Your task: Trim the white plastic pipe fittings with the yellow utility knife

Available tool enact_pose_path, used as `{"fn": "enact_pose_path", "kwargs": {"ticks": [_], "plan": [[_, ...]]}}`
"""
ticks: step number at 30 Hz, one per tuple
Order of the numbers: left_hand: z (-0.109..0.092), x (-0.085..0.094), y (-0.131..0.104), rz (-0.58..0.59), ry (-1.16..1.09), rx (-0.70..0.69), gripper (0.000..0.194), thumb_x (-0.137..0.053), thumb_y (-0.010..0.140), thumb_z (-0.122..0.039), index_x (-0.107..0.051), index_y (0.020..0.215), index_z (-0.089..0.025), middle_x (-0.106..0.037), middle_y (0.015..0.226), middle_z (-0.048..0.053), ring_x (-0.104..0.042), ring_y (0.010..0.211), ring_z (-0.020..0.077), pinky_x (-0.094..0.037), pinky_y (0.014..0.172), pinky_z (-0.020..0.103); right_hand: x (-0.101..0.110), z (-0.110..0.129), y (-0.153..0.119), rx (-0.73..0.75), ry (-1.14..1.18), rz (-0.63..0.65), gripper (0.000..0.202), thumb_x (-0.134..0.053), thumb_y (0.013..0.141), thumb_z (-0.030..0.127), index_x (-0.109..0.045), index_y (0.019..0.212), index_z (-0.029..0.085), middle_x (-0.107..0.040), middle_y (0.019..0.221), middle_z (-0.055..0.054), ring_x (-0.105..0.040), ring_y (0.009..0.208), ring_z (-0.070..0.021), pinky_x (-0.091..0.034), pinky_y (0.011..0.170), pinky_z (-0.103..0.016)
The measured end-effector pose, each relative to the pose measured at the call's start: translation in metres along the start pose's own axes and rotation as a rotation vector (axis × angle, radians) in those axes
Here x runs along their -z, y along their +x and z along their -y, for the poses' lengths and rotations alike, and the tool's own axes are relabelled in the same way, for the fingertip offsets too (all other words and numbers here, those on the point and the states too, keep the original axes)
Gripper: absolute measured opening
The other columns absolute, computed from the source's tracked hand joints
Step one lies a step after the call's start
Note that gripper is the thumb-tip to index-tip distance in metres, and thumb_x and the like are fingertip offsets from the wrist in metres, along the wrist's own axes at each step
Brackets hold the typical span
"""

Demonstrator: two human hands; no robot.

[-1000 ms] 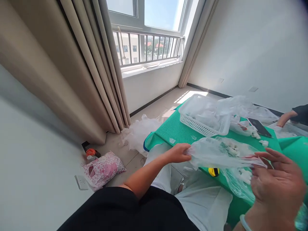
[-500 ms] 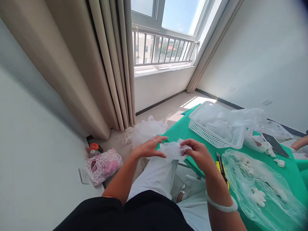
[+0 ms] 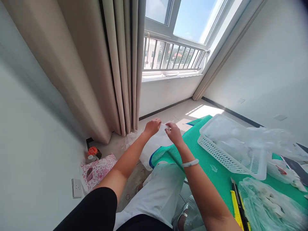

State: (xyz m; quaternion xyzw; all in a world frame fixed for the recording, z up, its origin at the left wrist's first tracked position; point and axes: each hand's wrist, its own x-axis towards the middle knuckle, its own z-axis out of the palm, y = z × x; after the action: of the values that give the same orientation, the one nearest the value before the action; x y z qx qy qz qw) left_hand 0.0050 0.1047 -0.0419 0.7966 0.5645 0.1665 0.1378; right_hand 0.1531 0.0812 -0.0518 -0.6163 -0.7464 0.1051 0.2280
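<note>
Both arms reach forward past the left edge of the green-covered table. Between them is a thin translucent plastic bag [image 3: 163,128]. My left hand [image 3: 153,126] is closed on one side of it, fingertips pinched together. My right hand [image 3: 173,132] pinches the other side with thumb and fingers and wears a pale bangle on the wrist. Behind and below the hands lies a heap of similar plastic [image 3: 150,150] on the floor; where the held bag ends against it, I cannot tell.
On the green mesh table cover [image 3: 192,154] stands a white basket [image 3: 214,157] full of clear plastic bags. A yellow and black utility knife [image 3: 238,205] and a bag of white pieces [image 3: 271,202] lie nearer. A floral bag [image 3: 98,170] and an orange-lidded bottle [image 3: 93,152] sit at left.
Both hands have moved forward and away from my lap, with the plastic bag. My left hand, open before, is now closed on it. The view has shifted left.
</note>
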Motion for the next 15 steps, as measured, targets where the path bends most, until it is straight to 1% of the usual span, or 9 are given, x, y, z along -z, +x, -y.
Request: {"fn": "enact_pose_path", "kwargs": {"ticks": [1,3,5,7,8,9,11,13,15], "plan": [[0.009,-0.013,0.001,0.043,0.001,0.015,0.028,-0.039,0.088,-0.013,-0.057,0.108,-0.018,-0.059,0.113,0.009,-0.057,0.102,0.0199,-0.045,0.082,0.03,-0.011,-0.004,0.0,0.004,-0.073,0.062,0.036,-0.05,0.076,0.015,-0.056,0.112,0.014,-0.06,0.113,-0.014,-0.052,0.109,-0.0233,-0.044,0.088,-0.037],[0.025,-0.039,-0.004,0.118,0.003,0.045,0.03,-0.051,0.079,-0.005,-0.059,0.106,-0.016,-0.059,0.114,0.011,-0.055,0.109,0.0229,-0.045,0.086,0.031,-0.029,-0.013,-0.006,0.007,-0.143,0.153,0.044,-0.062,0.069,0.013,-0.058,0.113,0.016,-0.061,0.112,-0.014,-0.05,0.112,-0.0269,-0.043,0.09,-0.04],[0.036,-0.062,-0.013,0.184,0.002,0.083,0.032,-0.059,0.072,-0.003,-0.06,0.102,-0.012,-0.06,0.11,0.015,-0.056,0.106,0.0266,-0.046,0.086,0.034,-0.041,-0.021,-0.014,0.016,-0.174,0.216,0.045,-0.067,0.064,0.011,-0.061,0.108,0.017,-0.063,0.109,-0.014,-0.05,0.113,-0.0291,-0.043,0.089,-0.041],[0.041,-0.077,-0.021,0.216,-0.007,0.109,0.032,-0.062,0.072,-0.005,-0.06,0.103,-0.01,-0.06,0.11,0.017,-0.057,0.107,0.0289,-0.046,0.087,0.037,-0.046,-0.027,-0.019,0.04,-0.192,0.254,0.038,-0.067,0.067,0.011,-0.064,0.105,0.017,-0.063,0.108,-0.015,-0.05,0.114,-0.0298,-0.043,0.09,-0.041],[0.041,-0.081,-0.025,0.221,-0.014,0.113,0.032,-0.062,0.073,-0.006,-0.06,0.105,-0.01,-0.06,0.112,0.018,-0.056,0.108,0.0292,-0.046,0.088,0.037,-0.046,-0.029,-0.021,0.055,-0.194,0.262,0.035,-0.065,0.07,0.012,-0.064,0.104,0.016,-0.063,0.109,-0.016,-0.05,0.114,-0.0296,-0.042,0.091,-0.041],[0.039,-0.082,-0.027,0.222,-0.021,0.112,0.032,-0.061,0.074,-0.008,-0.06,0.106,-0.011,-0.059,0.114,0.017,-0.056,0.109,0.0288,-0.046,0.089,0.037,-0.045,-0.03,-0.022,0.071,-0.191,0.264,0.032,-0.063,0.072,0.012,-0.065,0.104,0.015,-0.063,0.109,-0.016,-0.05,0.113,-0.029,-0.042,0.092,-0.041],[0.03,-0.078,-0.029,0.215,-0.036,0.088,0.03,-0.059,0.078,-0.013,-0.06,0.108,-0.012,-0.059,0.116,0.015,-0.056,0.11,0.0267,-0.045,0.091,0.035,-0.04,-0.029,-0.023,0.094,-0.176,0.258,0.028,-0.059,0.077,0.013,-0.065,0.104,0.014,-0.064,0.106,-0.016,-0.052,0.111,-0.027,-0.041,0.094,-0.04],[0.016,-0.069,-0.031,0.203,-0.046,0.036,0.029,-0.055,0.082,-0.018,-0.059,0.111,-0.015,-0.059,0.118,0.013,-0.056,0.111,0.0242,-0.044,0.093,0.034,-0.031,-0.025,-0.027,0.091,-0.155,0.233,0.026,-0.057,0.08,0.014,-0.065,0.104,0.015,-0.065,0.106,-0.014,-0.053,0.109,-0.0243,-0.04,0.096,-0.038],[-0.001,-0.056,-0.034,0.167,-0.062,-0.045,0.029,-0.05,0.086,-0.02,-0.059,0.113,-0.016,-0.059,0.118,0.012,-0.057,0.109,0.0229,-0.045,0.093,0.034,-0.017,-0.021,-0.037,0.064,-0.12,0.177,0.025,-0.054,0.083,0.015,-0.064,0.105,0.016,-0.064,0.107,-0.012,-0.053,0.11,-0.0218,-0.04,0.096,-0.036]]}}
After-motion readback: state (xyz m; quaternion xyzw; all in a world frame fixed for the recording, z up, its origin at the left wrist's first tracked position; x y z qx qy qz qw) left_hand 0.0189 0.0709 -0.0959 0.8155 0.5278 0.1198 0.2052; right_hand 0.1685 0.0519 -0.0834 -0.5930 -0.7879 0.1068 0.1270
